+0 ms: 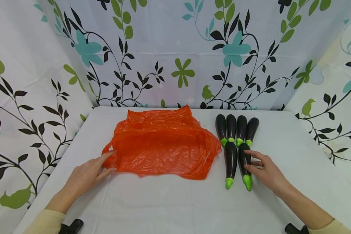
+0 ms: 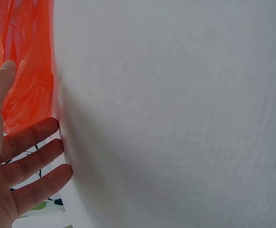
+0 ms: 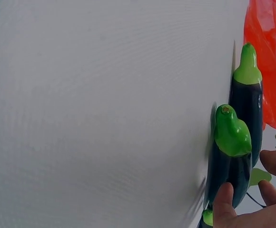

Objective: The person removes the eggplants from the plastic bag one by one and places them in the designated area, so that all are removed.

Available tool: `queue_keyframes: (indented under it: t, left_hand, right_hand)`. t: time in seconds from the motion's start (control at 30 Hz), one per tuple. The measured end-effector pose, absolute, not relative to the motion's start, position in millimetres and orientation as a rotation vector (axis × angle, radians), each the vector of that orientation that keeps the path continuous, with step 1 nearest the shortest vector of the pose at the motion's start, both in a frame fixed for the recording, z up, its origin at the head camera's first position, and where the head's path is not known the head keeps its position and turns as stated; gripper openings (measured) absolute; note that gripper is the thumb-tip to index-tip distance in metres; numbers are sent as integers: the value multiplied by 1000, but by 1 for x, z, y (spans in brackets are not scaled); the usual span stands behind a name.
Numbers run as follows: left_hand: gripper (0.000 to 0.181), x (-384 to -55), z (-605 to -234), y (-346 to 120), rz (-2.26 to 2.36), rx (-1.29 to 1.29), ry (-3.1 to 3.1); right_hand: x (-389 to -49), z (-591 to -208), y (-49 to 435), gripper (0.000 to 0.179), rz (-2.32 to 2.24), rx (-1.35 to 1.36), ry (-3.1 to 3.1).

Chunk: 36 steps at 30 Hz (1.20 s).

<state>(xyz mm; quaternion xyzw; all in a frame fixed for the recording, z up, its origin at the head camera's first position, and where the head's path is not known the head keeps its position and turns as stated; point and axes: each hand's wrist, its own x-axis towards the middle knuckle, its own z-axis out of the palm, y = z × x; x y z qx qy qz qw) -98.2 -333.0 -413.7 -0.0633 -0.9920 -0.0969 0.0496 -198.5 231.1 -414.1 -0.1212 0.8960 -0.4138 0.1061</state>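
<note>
An orange plastic bag point(image 1: 163, 152) lies spread on the table with its mouth facing the near side. At its left edge is my left hand point(image 1: 90, 172), thumb and index fingertip against the film, the other fingers spread in the left wrist view. Several glossy dark eggplants with green stem ends lie right of the bag. My right hand point(image 1: 266, 170) reaches over the near right eggplant point(image 1: 243, 156), its loosely bent fingertips at the dark body. In the right wrist view this eggplant's green cap point(image 3: 233, 133) shows beyond the fingers. Another near eggplant point(image 1: 230, 159) lies just left of it.
The back row of eggplants point(image 1: 241, 126) stands close behind the near pair, stem ends toward me. A white-covered table point(image 1: 163, 204) carries everything. Leaf-patterned curtains point(image 1: 163, 65) enclose the table at the back and both sides.
</note>
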Motion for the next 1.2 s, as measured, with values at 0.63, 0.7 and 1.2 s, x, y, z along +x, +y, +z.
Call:
queue_keyframes:
  t: [0.63, 0.7, 1.2]
  left_hand:
    - [59, -91, -407, -337, -347, -232, -3034]
    - [58, -91, -401, -338, -387, -253, -3052]
    - [34, -86, -315, -355, -717, -325, -3255]
  right_hand:
    - [-206, -405, 230, 60, -1187, -377, 2663]
    - [-210, -402, 229, 61, -1186, -376, 2672]
    - [-236, -373, 226, 64, -1212, -342, 2712]
